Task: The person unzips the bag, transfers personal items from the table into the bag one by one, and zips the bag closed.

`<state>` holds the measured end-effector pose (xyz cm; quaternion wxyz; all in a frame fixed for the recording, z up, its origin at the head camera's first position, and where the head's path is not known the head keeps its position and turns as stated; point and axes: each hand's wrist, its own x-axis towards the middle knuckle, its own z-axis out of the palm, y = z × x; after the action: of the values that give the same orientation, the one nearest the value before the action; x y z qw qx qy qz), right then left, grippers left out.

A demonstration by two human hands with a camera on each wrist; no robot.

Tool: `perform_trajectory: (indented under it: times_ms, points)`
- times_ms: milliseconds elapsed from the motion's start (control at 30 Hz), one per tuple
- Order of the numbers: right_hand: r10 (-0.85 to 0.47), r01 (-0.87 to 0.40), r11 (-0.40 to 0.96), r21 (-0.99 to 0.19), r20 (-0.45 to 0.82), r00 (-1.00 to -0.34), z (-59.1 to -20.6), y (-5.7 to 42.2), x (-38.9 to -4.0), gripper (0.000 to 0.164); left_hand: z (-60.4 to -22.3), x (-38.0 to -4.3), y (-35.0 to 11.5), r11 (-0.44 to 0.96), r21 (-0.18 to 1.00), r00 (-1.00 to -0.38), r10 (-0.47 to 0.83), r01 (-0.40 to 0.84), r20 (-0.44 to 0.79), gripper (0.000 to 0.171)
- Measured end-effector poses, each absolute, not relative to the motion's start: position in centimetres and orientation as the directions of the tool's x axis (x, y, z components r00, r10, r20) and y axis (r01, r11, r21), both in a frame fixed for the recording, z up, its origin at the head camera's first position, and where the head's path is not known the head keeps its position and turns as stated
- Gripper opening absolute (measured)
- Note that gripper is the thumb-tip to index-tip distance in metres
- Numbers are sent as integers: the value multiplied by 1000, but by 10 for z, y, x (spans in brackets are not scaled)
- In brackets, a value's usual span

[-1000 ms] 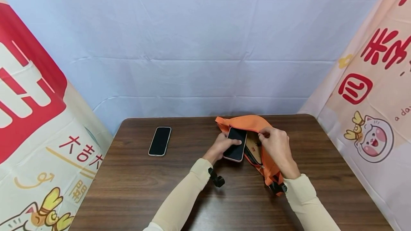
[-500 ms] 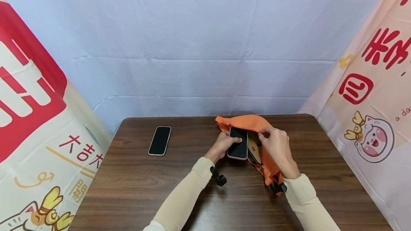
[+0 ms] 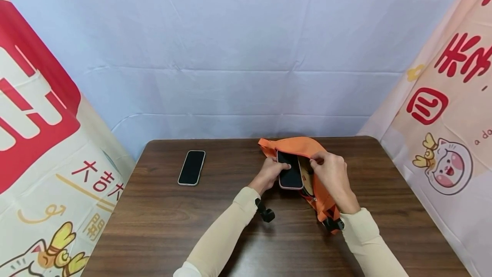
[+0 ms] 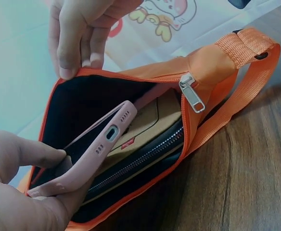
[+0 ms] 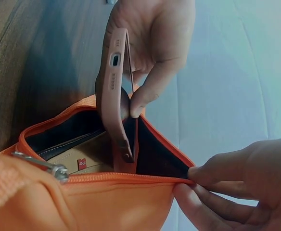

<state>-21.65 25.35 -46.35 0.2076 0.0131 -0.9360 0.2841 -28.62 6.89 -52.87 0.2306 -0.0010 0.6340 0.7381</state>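
Observation:
An orange zip bag lies at the table's back right, its mouth spread wide. My left hand grips a phone in a pink case, thumb on the dark screen. The phone's far end dips into the bag's mouth; its charging-port end sticks out in the left wrist view. With thumb and fingers, my right hand pinches the zippered rim and holds it up. Inside the bag sits a tan wallet with a dark zip and a small red tag, partly covered by the phone.
Another phone lies screen up on the left of the brown wooden table. The bag's metal zip pull hangs at one end of the opening, by the orange strap. A pale cloth hangs behind the table.
My left hand has shifted right with the pink-cased phone, turning it, so it overlaps more of the bag's opening and the wallet. The right hand stays on the rim.

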Motion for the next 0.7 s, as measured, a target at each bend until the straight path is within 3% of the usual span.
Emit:
perform_trajectory:
  times_ms: [700]
  points:
    - [92,-148,837,-527,403,-911,-465,253,-217,7,-525,-287,79,-173,906,-888,335,-386,-314,39]
